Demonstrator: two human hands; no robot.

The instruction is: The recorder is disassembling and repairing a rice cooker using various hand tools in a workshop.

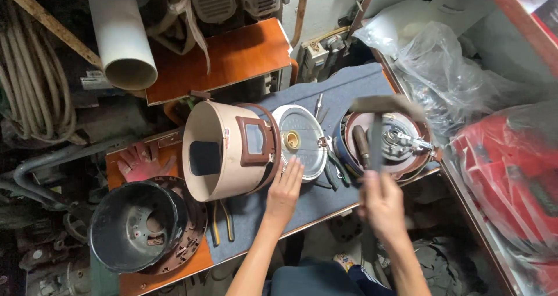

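A beige rice-cooker body (216, 150) with a brown front panel lies on its side on the grey cloth. My left hand (285, 190) rests flat against its lower right edge, fingers apart, next to a silver heating plate (302, 140) with a brass centre. My right hand (382, 204) grips the handle of a hammer (378, 127), which is blurred, its head above a round lid part (401, 142) with metal fittings.
A dark inner pot (136, 226) sits in a brown ring at the left front. Pliers (221, 220) and other hand tools lie on the cloth. A red glove (142, 162), a white pipe (122, 34), hoses and plastic bags (447, 69) crowd the surroundings.
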